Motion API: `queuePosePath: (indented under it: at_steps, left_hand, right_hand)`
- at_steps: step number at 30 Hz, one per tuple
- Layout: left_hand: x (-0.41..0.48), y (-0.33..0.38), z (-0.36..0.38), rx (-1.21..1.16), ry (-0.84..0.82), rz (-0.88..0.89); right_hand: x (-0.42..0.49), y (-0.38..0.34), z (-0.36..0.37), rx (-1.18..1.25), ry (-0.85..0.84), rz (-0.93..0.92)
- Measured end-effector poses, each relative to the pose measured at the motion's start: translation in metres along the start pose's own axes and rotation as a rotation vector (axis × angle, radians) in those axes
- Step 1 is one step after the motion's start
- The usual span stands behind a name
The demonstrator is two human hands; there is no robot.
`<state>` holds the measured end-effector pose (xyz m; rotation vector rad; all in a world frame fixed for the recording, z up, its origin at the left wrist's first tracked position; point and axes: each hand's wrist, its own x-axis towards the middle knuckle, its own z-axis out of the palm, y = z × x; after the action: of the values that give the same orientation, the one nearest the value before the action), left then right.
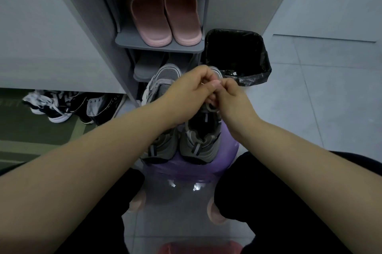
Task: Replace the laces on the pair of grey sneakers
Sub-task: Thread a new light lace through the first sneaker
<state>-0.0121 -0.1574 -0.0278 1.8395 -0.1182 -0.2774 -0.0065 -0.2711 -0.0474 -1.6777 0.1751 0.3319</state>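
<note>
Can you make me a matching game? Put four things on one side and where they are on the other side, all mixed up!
Things
1. pink slippers
2. grey sneakers
3. black and white shoes
4. bin

Places
A. on the purple stool
B. on the floor, right of the shoe rack
C. on a shelf of the shoe rack
D. down on the left, below the cabinet

Pairs: 1-C, 2-A, 3-D, 4-B
</note>
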Motion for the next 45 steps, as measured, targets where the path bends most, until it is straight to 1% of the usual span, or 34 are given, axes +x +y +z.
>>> queuePosePath:
  at_steps: [2, 5, 6, 7, 9, 11, 13, 14, 16, 17, 18, 20, 21, 22, 25, 28, 31, 33, 35, 37, 39, 41, 43, 45]
  left_hand:
    - [0.002, -0.008, 0.006, -0.028, 0.003, 0.019]
    - [0.001, -0.017, 0.0, 0.081, 0.029, 0.005]
    - [-0.001, -0.019, -0.002, 0.067, 0.025, -0.014]
    - [-0.003, -0.021, -0.002, 0.022, 0.015, -0.045]
    - [-0.01, -0.027, 0.004, -0.041, 0.026, -0.108]
    - [-0.019, -0.035, 0.016, -0.025, 0.12, -0.136]
    - [-0.026, -0.041, 0.029, -0.078, 0.246, -0.177]
    - [-0.03, -0.042, 0.035, -0.128, 0.301, -0.213]
    - [-0.035, -0.042, 0.042, -0.173, 0.38, -0.266]
    - [-0.039, -0.043, 0.042, -0.106, 0.402, -0.257]
    - [-0.043, -0.044, 0.041, 0.022, 0.404, -0.224]
    - [-0.05, -0.046, 0.033, 0.331, 0.35, -0.106]
    - [-0.052, -0.046, 0.027, 0.43, 0.297, -0.087]
    - [-0.054, -0.043, 0.021, 0.479, 0.252, -0.102]
    - [-0.055, -0.035, 0.002, 0.563, 0.197, -0.143]
    - [-0.054, -0.027, -0.011, 0.568, 0.15, -0.019]
    - [-0.049, -0.024, -0.007, 0.609, 0.026, 0.016]
    - [-0.046, -0.028, 0.0, 0.611, 0.008, 0.04]
    - [-0.045, -0.032, 0.004, 0.586, 0.037, 0.02]
    - [-0.045, -0.037, 0.007, 0.621, 0.04, -0.001]
    - [-0.046, -0.041, 0.008, 0.669, 0.018, -0.011]
    - [-0.045, -0.041, 0.009, 0.675, -0.012, -0.024]
    - [-0.043, -0.041, 0.008, 0.701, -0.025, -0.08]
    - [-0.039, -0.044, 0.008, 0.766, -0.036, -0.107]
  right_hand:
    - [-0.001, 0.003, -0.008, -0.01, -0.031, -0.005]
    - [-0.009, 0.011, -0.014, -0.013, -0.072, 0.007]
    - [-0.012, 0.015, -0.015, 0.002, -0.057, 0.036]
    - [-0.014, 0.019, -0.014, 0.017, -0.02, 0.073]
    - [-0.012, 0.026, -0.007, 0.087, 0.108, 0.132]
    - [-0.006, 0.025, 0.003, 0.218, 0.265, 0.161]
    - [-0.005, 0.02, 0.017, 0.355, 0.363, 0.13]
    - [-0.007, 0.018, 0.024, 0.332, 0.378, 0.073]
    - [-0.014, 0.023, 0.034, 0.106, 0.342, -0.095]
    - [-0.019, 0.03, 0.038, -0.016, 0.296, -0.173]
    - [-0.023, 0.038, 0.038, -0.158, 0.248, -0.236]
    - [-0.032, 0.051, 0.034, -0.446, 0.179, -0.37]
    - [-0.034, 0.057, 0.03, -0.524, 0.135, -0.417]
    - [-0.037, 0.059, 0.024, -0.535, 0.079, -0.416]
    - [-0.048, 0.065, 0.01, -0.501, -0.012, -0.384]
    - [-0.058, 0.065, 0.014, -0.415, 0.003, -0.351]
    - [-0.057, 0.052, 0.016, -0.313, 0.03, -0.268]
    - [-0.051, 0.042, 0.016, -0.282, 0.074, -0.259]
    - [-0.047, 0.037, 0.017, -0.236, 0.13, -0.256]
    - [-0.044, 0.038, 0.023, -0.193, 0.197, -0.24]
    - [-0.044, 0.041, 0.029, -0.177, 0.276, -0.269]
    - [-0.042, 0.041, 0.037, -0.154, 0.319, -0.308]
    - [-0.037, 0.037, 0.044, -0.153, 0.292, -0.334]
    - [-0.027, 0.033, 0.045, -0.219, 0.201, -0.372]
